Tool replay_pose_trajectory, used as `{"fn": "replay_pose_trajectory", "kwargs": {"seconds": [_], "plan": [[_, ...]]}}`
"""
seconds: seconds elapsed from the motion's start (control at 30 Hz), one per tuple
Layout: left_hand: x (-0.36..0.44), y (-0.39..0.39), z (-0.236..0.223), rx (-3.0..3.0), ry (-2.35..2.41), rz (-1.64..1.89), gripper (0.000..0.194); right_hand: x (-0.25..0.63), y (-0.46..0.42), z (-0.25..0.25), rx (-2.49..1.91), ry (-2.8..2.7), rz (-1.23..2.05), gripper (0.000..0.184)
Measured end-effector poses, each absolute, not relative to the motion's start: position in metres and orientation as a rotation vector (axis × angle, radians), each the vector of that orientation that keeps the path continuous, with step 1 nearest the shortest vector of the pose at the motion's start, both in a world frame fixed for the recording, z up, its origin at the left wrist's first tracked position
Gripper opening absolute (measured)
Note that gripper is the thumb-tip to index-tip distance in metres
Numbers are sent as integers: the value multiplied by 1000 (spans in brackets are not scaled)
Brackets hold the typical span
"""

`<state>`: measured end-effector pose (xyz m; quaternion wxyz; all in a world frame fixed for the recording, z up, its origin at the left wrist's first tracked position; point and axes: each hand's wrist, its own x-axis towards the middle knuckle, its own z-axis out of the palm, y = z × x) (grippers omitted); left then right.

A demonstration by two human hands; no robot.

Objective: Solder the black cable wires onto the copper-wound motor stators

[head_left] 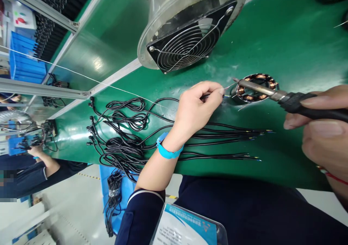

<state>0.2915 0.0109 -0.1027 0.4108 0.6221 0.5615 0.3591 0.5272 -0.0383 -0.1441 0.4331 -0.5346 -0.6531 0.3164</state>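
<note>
While the left hand (pixel 199 101) pinches a cable's wire end (pixel 226 96), the right grips a soldering iron (pixel 261 89), tip near the ring-shaped stator (pixel 240 90) on the green bench (pixel 293 56). Looks like iron-to-wire positioning, wanting steady fingers; those windings gleam coppery inside a dark rim!

The left hand (pixel 199 105) pinches a thin wire end near a copper-wound ring (pixel 244 98) on the green worktop (pixel 293 52). The right hand (pixel 323 121) holds a soldering iron (pixel 293 101), its tip by the ring.
</note>
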Motion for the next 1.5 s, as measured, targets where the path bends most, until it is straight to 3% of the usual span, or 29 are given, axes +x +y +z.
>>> {"fn": "replay_pose_trajectory", "kwargs": {"seconds": [0.13, 0.3, 0.63, 0.87, 1.0, 1.17, 1.5], "plan": [[292, 12, -102, 1573, 1441, 888, 20, 509, -36, -116, -1288, -1656, 783, 25], [292, 12, -102, 1565, 1428, 913, 20, 500, -39, -100, -1295, -1684, 822, 21], [290, 14, -105, 1594, 1434, 873, 18, 499, -29, -115, -1146, -1654, 753, 26], [291, 11, -107, 1677, 1403, 990, 16, 497, -19, -109, -1117, -1767, 660, 45], [292, 6, -106, 1608, 1385, 1048, 10, 493, -6, -99, -1276, -1879, 601, 37], [290, 3, -103, 1693, 1342, 1005, 12, 480, 6, -102, -1146, -2064, 471, 38], [286, 2, -107, 1859, 1262, 1121, 18, 468, 5, -115, -1205, -1763, 690, 39]]}}
